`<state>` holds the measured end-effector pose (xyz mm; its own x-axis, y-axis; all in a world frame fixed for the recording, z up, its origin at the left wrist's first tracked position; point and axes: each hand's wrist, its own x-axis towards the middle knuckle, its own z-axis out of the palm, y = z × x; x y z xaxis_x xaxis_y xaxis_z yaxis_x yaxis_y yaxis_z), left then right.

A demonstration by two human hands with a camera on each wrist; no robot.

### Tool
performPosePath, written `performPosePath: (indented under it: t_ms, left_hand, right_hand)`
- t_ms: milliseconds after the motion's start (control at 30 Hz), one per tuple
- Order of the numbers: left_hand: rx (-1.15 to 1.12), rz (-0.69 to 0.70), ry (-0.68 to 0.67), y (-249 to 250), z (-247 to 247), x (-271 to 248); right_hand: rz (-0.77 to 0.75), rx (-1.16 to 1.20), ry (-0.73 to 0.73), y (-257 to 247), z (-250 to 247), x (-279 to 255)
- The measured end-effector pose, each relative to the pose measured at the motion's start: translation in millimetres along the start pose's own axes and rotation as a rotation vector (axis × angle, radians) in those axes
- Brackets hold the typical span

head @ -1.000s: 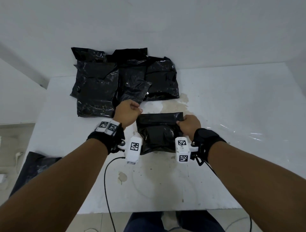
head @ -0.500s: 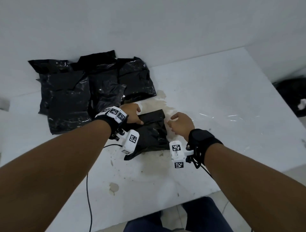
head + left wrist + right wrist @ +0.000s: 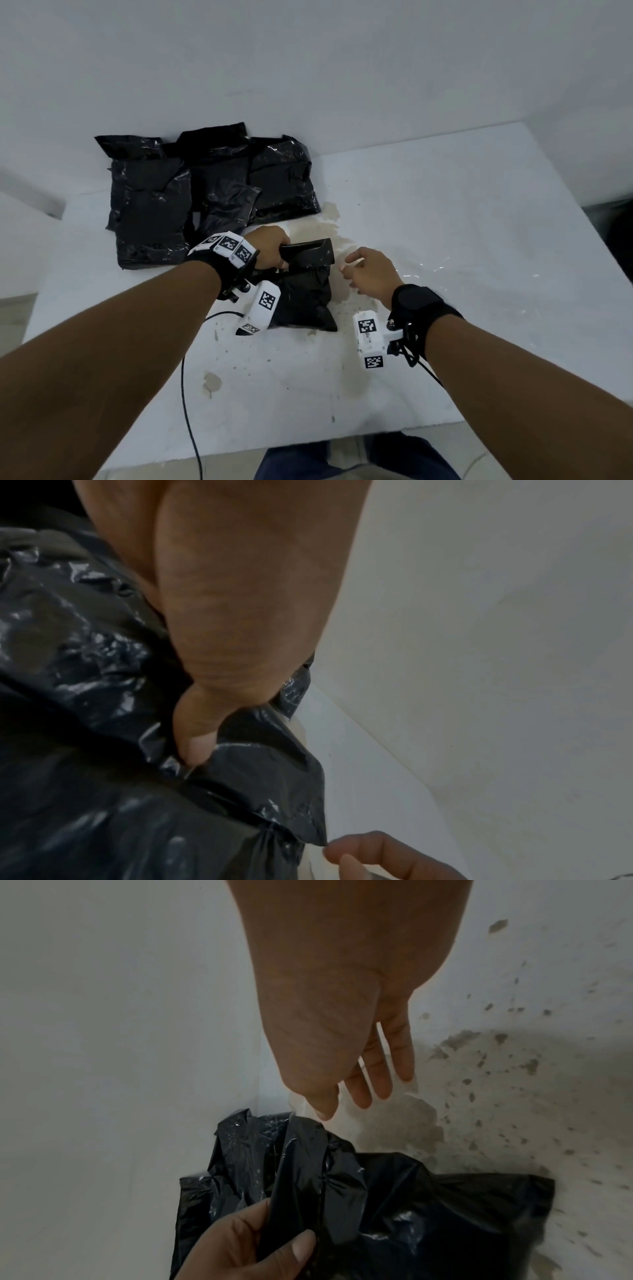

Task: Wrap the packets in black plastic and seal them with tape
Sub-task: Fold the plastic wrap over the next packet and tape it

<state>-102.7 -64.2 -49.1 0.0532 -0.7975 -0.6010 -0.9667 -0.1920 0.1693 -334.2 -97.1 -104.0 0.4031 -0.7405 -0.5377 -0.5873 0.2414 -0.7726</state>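
left hand (image 3: 269, 248): fingers curled, pinching; right hand (image 3: 371, 274): fingers relaxed, holding nothing

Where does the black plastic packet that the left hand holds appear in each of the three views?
Head: black plastic packet at centre, between both hands.
Left wrist: packet fills the left and lower part.
Right wrist: packet at bottom centre.
Shared landmark: the left hand gripping its folded top, on the stained white table.

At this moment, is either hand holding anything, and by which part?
The left hand grips the black-wrapped packet by its folded-over top flap at the left end. The right hand is open beside the packet, holding nothing.
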Motion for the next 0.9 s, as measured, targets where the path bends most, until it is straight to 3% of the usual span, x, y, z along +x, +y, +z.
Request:
performPosePath:
  t_ms: [333, 500, 600, 733, 900]
  left_hand:
    - [-0.057, -0.019, 0.081, 18, -10, -38]
    - [-0.060, -0.022, 0.127, 27, -10, -39]
    - [-0.051, -0.017, 0.142, 28, -9, -38]
    - [-0.106, 0.015, 0.138, 28, -7, -35]
    - [-0.174, -0.021, 0.191, 6, -5, -42]
  right_hand:
    - [-0.143, -0.001, -0.175, -13, -17, 0]
    - [-0.118, 0.306, -0.283, -16, -23, -7]
    - [-0.147, 0.270, -0.301, -22, -25, -9]
    - [-0.261, 0.148, -0.235, -24, -14, 0]
    - [-0.212, 0.206, -0.125, -18, -2, 14]
